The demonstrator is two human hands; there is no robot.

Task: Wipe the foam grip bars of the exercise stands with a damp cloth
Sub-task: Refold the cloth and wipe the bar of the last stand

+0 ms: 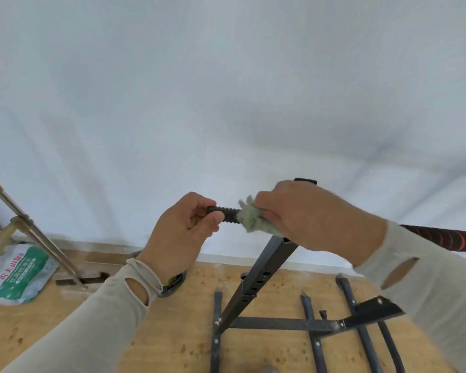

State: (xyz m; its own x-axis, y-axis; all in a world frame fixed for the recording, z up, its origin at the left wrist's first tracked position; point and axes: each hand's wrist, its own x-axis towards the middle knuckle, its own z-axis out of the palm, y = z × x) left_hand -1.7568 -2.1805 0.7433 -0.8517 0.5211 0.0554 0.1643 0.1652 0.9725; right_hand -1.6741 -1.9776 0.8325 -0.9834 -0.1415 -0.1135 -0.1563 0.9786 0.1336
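A black ribbed foam grip bar [228, 212] runs level at the top of a black steel exercise stand [256, 281]. My left hand [183, 232] pinches the bar's left end between thumb and curled fingers. My right hand [304, 214] grips a pale green cloth [252, 219] bunched round the bar just right of the bare ribbed stretch. The bar's right part is hidden under the cloth and my right hand. A second bar with a red and black grip [452, 239] shows behind my right sleeve.
The stand's black legs and crossbars [307, 323] spread over a wooden floor [172, 332]. A wrapped pack of water bottles [19, 275] lies at the left beside a brass-coloured frame [30, 232]. A white wall [226, 90] fills the upper view.
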